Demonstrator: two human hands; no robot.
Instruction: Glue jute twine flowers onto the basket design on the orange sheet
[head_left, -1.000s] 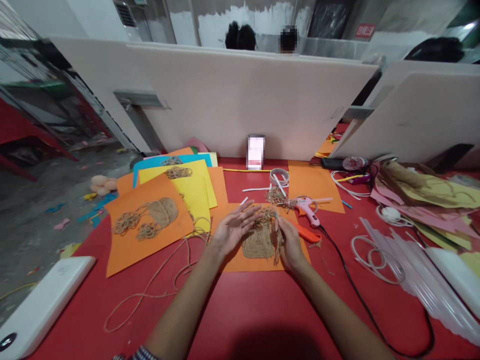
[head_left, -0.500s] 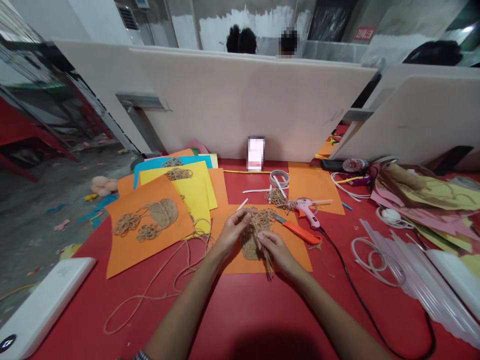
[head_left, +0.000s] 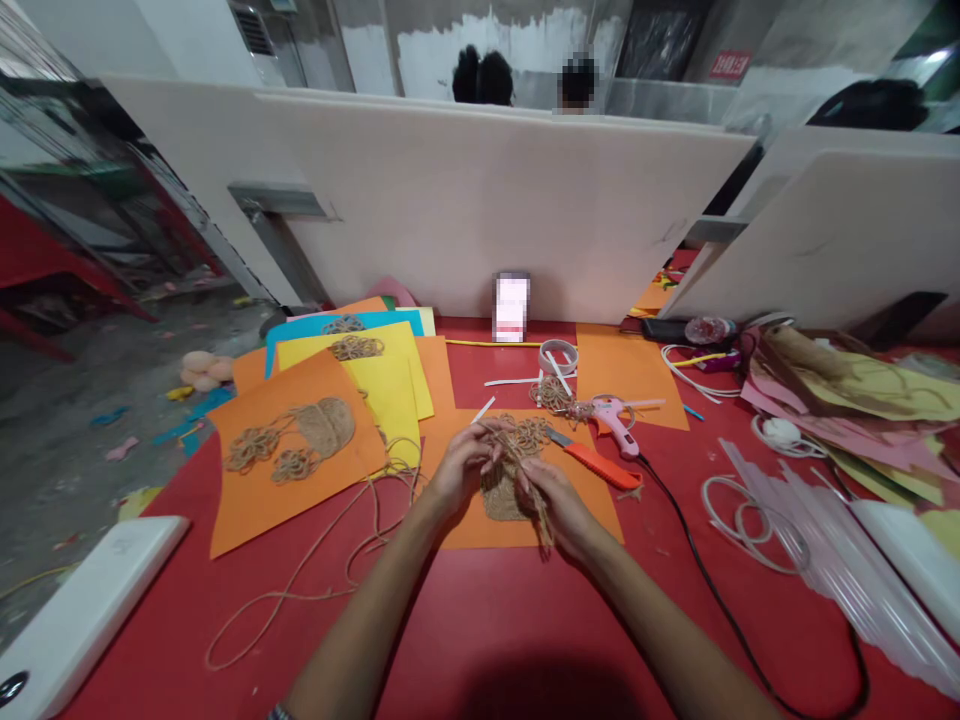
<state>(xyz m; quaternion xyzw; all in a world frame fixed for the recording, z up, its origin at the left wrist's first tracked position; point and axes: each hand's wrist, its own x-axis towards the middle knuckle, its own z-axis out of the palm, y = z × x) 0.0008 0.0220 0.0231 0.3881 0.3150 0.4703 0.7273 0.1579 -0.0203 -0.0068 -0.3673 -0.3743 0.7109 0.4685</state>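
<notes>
Both hands meet over an orange sheet [head_left: 585, 515] at the middle of the table. My left hand [head_left: 461, 465] is closed, its fingertips pinching the upper end of a bundle of brown twine [head_left: 541, 515]. The bundle's lower strands run through the closed fingers of my right hand [head_left: 556, 495] and hang past them. Beneath the hands lies a coiled-twine pot shape [head_left: 502, 500] with looped twine [head_left: 531, 432] above it. Just right of the hands rests an orange utility knife [head_left: 600, 465], and a pink glue gun [head_left: 616, 420] lies behind it.
At left, an orange sheet [head_left: 247, 515] bears twine shapes, and loose twine [head_left: 281, 595] trails over the red table [head_left: 465, 620]. A phone [head_left: 511, 308] leans on the white partition [head_left: 420, 210]. Clear glue sticks [head_left: 862, 560] and the gun's black cord [head_left: 701, 570] lie right. A white power bank [head_left: 97, 610] sits left.
My left fingers have shifted their pinch slightly and curled more. My right hand has moved a little right and down, with the twine strands now lying slantwise between the hands.
</notes>
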